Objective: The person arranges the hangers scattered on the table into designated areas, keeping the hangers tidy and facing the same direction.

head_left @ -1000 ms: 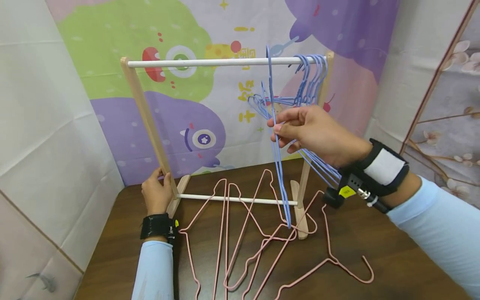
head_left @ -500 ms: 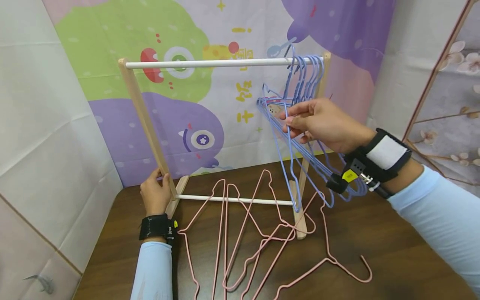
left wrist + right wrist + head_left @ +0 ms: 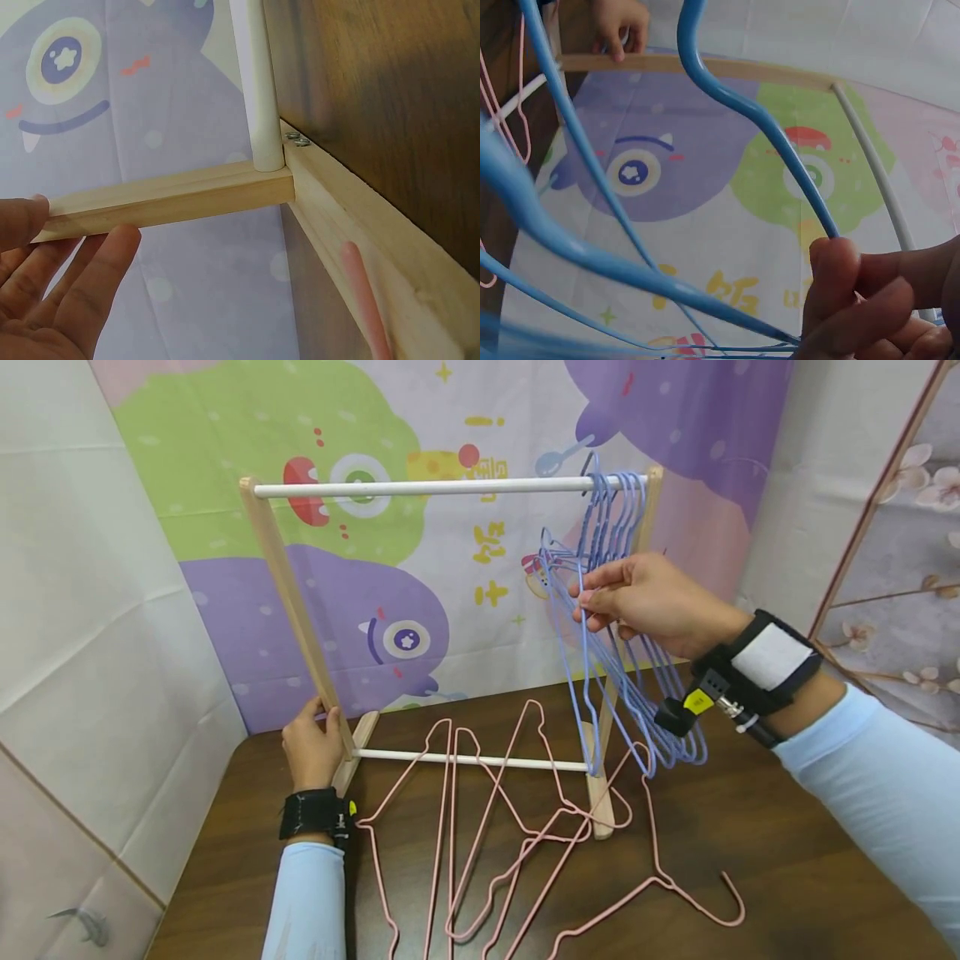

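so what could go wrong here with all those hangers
The blue hangers sit bunched at one end of the top rod; the one the right hand pinches could snag its neighbours. The left hand grips only one post, so a tug might tip the rack. Pink hangers lie interlocked on the table and may tangle.

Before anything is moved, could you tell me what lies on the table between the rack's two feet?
Head view: pink hangers lie there, crossing under the lower white rod.
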Demonstrator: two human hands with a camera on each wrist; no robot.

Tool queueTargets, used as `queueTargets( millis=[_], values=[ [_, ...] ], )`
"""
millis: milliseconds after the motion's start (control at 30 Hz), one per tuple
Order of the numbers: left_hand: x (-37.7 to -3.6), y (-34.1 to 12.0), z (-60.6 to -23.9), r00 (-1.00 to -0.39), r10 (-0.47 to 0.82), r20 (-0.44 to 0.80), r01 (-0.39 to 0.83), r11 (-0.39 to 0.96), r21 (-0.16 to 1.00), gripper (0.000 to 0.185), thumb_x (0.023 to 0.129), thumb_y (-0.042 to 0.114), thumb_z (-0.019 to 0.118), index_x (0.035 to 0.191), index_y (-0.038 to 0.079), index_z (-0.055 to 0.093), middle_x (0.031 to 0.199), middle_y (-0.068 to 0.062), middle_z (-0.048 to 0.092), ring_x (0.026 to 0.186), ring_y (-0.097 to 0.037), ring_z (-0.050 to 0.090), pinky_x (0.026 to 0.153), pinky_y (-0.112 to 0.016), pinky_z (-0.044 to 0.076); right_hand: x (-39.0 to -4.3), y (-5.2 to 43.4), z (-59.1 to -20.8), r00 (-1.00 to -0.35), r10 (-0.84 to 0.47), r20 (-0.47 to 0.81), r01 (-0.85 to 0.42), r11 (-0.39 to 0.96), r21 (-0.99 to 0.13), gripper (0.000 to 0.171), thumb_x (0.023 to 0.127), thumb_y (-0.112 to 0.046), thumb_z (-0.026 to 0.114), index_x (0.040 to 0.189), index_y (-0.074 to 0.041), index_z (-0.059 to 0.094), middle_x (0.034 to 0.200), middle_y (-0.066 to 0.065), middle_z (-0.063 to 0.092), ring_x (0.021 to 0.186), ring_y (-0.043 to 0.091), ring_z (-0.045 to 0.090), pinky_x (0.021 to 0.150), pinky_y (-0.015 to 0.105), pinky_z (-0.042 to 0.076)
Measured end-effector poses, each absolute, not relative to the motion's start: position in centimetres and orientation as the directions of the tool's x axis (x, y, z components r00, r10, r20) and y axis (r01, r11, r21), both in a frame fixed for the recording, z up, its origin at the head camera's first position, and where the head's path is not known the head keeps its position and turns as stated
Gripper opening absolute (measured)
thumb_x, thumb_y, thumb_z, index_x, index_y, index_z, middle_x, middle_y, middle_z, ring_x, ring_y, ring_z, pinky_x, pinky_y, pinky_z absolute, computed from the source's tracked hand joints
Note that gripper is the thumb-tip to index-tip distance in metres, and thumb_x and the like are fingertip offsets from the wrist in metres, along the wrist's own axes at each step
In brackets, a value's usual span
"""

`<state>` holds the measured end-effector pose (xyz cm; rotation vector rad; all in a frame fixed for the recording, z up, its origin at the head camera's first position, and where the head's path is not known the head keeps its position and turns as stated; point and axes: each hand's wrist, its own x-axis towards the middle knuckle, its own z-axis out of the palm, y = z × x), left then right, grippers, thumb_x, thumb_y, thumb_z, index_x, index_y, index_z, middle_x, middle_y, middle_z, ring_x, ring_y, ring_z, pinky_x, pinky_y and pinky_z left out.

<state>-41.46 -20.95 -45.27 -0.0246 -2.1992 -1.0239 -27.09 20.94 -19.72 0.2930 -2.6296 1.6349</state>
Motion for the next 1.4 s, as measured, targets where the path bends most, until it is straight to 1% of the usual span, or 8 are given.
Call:
queueTargets(
  millis=[400,733,833,933,1033,1200,1267,1400],
  values=[
    [-41.4,-20.7,-45.2,-0.748,-0.261,0.61,0.305,0.681,0.666,0.028,0.098,0.01,0.068,0.122,-0.002,0.07,0.113,-0.022,0.073,0.11,-0.048,0.066,0.095,-0.063,0.047,-27.4,20.8,-19.5,-0.983,-0.132,0.129,-0.175,0.44,-0.881,0.026,0.104,-0.006,0.057,0.124,0.011,0.059,0.09,0.004,0.069,0.072,0.007,0.061,0.055,0.018,0.045],
    [-41.5,-20.9,-45.4,-0.745,-0.263,0.613,0.306,0.681,0.665,0.027,0.097,0.01,0.068,0.122,-0.001,0.07,0.112,-0.021,0.074,0.109,-0.048,0.066,0.094,-0.062,0.048,-27.5,20.5,-20.3,-0.985,-0.121,0.121,-0.162,0.432,-0.887,0.029,0.103,0.0,0.055,0.126,0.017,0.056,0.096,0.01,0.063,0.07,0.006,0.06,0.06,0.016,0.051],
    [-41.5,-20.9,-45.4,-0.748,-0.263,0.61,0.303,0.682,0.666,0.028,0.098,0.01,0.068,0.123,-0.001,0.07,0.113,-0.021,0.074,0.109,-0.047,0.066,0.094,-0.062,0.048,-27.2,20.3,-20.4,-0.986,-0.099,0.131,-0.162,0.473,-0.866,0.03,0.102,-0.002,0.058,0.126,0.016,0.057,0.094,0.011,0.066,0.068,0.007,0.061,0.06,0.018,0.053],
    [-41.5,-20.9,-45.3,-0.748,-0.263,0.609,0.302,0.682,0.666,0.027,0.098,0.01,0.068,0.123,-0.001,0.07,0.113,-0.021,0.074,0.11,-0.047,0.066,0.094,-0.062,0.048,-26.9,20.1,-20.5,-0.986,-0.078,0.149,-0.168,0.525,-0.834,0.033,0.101,-0.006,0.062,0.128,0.013,0.058,0.087,0.01,0.069,0.065,0.008,0.062,0.059,0.02,0.054],
    [-41.5,-20.9,-45.3,-0.749,-0.266,0.607,0.299,0.682,0.667,0.027,0.098,0.01,0.068,0.123,-0.001,0.07,0.113,-0.021,0.074,0.11,-0.047,0.066,0.094,-0.062,0.048,-26.4,19.8,-20.8,-0.983,-0.058,0.176,-0.178,0.562,-0.807,0.037,0.1,-0.008,0.065,0.131,0.009,0.056,0.084,0.01,0.07,0.061,0.009,0.061,0.055,0.021,0.052],
    [-41.5,-20.9,-45.3,-0.752,-0.266,0.603,0.294,0.684,0.667,0.028,0.098,0.011,0.068,0.123,-0.001,0.07,0.114,-0.021,0.073,0.11,-0.048,0.066,0.095,-0.062,0.048,-24.9,19.1,-21.4,-0.972,-0.067,0.225,-0.22,0.592,-0.776,0.04,0.099,-0.011,0.066,0.134,0.0,0.053,0.099,0.014,0.067,0.062,0.017,0.062,0.054,0.026,0.051],
    [-41.5,-20.9,-45.3,-0.751,-0.266,0.604,0.292,0.687,0.665,0.029,0.098,0.012,0.068,0.124,-0.001,0.07,0.114,-0.021,0.073,0.11,-0.048,0.066,0.095,-0.062,0.048,-24.2,18.7,-21.6,-0.969,-0.101,0.225,-0.24,0.594,-0.768,0.038,0.099,-0.012,0.066,0.133,-0.001,0.055,0.104,0.015,0.065,0.064,0.02,0.063,0.056,0.028,0.053],
    [-41.6,-20.9,-45.3,-0.75,-0.265,0.606,0.292,0.69,0.662,0.029,0.098,0.012,0.068,0.124,-0.002,0.07,0.114,-0.021,0.073,0.111,-0.048,0.066,0.095,-0.063,0.048,-22.6,17.7,-21.8,-0.961,-0.197,0.193,-0.274,0.603,-0.749,0.032,0.1,-0.013,0.065,0.129,0.0,0.059,0.106,0.017,0.065,0.066,0.022,0.064,0.06,0.032,0.056]
  ],
)
